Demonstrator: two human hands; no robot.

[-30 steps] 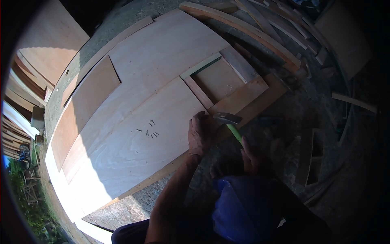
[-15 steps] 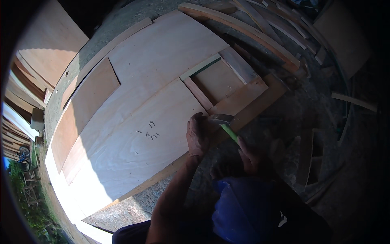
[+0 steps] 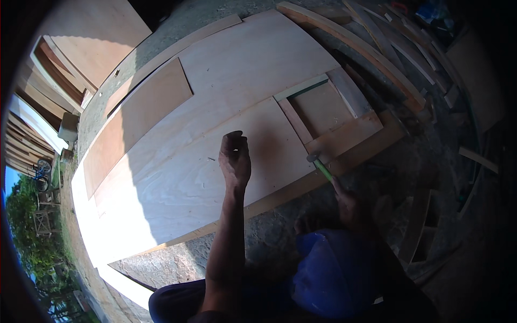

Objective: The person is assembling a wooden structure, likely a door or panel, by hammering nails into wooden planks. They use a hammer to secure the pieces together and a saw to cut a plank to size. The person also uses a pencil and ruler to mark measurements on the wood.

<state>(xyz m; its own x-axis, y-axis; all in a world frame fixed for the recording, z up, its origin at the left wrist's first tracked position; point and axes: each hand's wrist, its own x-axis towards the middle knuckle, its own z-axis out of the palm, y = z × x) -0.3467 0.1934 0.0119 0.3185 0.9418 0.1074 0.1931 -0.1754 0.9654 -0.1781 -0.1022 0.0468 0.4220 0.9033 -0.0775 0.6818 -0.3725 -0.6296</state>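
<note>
My left hand (image 3: 235, 160) is raised over the pale plywood panel (image 3: 177, 156), its fingers curled together in a pinch; anything between them is too small to make out. A few loose nails (image 3: 211, 159) lie on the panel just left of it, others perhaps hidden by the hand. In my right hand (image 3: 350, 204), low at the panel's near right edge, is a hammer (image 3: 323, 169) with a green handle. The hammer's head is close to the corner of a framed rectangular opening (image 3: 318, 112).
A smaller plywood sheet (image 3: 161, 91) lies on the panel's far left part. Curved timber (image 3: 361, 46) and loose strips are heaped at the far right. Boards (image 3: 32, 129) stand at the left. Blue fabric (image 3: 334, 274) shows at the lower middle.
My left hand has left the panel's near edge by the hammer and moved left and up, over the nails. The hammer stays near that edge. The whole view has shifted.
</note>
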